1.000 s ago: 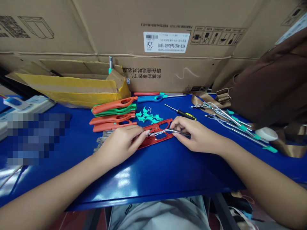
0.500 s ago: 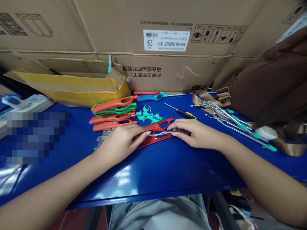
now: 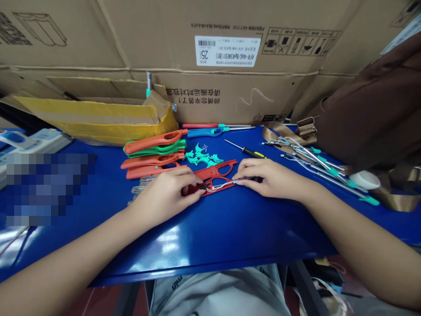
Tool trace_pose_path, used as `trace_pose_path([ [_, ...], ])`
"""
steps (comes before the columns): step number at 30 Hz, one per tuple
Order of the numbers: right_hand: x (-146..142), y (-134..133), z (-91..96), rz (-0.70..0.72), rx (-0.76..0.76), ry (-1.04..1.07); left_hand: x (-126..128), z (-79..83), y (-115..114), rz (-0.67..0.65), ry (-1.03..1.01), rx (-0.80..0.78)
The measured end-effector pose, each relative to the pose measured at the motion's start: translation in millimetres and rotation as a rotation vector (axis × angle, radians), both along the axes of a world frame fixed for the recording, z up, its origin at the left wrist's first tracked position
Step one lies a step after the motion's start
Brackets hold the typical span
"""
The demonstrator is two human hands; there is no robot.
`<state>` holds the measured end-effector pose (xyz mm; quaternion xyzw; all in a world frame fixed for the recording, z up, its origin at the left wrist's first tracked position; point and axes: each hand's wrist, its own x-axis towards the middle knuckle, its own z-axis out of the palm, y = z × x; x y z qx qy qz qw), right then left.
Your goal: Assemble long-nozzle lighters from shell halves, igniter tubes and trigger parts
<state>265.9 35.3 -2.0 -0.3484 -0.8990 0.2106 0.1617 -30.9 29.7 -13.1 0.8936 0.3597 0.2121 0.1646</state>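
Two red lighter casing halves lie on the blue table, the back one [image 3: 215, 170] behind the front one [image 3: 226, 188]. My left hand [image 3: 173, 186] has thumb and fingers closed around the left part of the front half, by a small dark piece [image 3: 205, 187]. White wires [image 3: 215, 188] run across this half's opening to a thin metal rod [image 3: 239, 180]. In a pinch, my right hand [image 3: 263, 176] holds that rod at the casing's right end; most of the rod is hidden by the hand. Small turquoise triggers [image 3: 202, 156] lie just behind the casing halves.
Orange and green lighter casings [image 3: 153, 147] are stacked left of the triggers, with clear parts [image 3: 140, 188] in front. A screwdriver [image 3: 251, 153] lies behind my right hand. Wired metal rods [image 3: 324, 169] lie at right near a brown bag [image 3: 371, 105]. A yellow-taped box [image 3: 95, 118] stands back left.
My left fingers have moved from the wire ends onto the left part of the front casing half, and the wires now curve lower. My right hand keeps hold of the rod.
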Motion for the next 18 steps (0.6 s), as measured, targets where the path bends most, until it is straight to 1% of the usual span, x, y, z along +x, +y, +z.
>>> trace_pose_path([
  [4, 0.9, -0.1, 1.3, 0.02, -0.01, 0.02, 0.2, -0.9, 1.6, -0.038, -0.048, 0.033],
  [8, 0.6, -0.6, 2.9, 0.031, 0.009, 0.044, -0.8, -1.1, 2.2, -0.02, -0.056, 0.068],
  [14, -0.6, -1.5, 6.2, 0.042, 0.012, 0.143, 0.0, 3.6, -2.1, 0.017, 0.006, 0.028],
  [18, 0.8, -2.9, 8.5, 0.079, -0.015, 0.153, 2.1, 8.8, -6.6, 0.005, 0.051, -0.005],
])
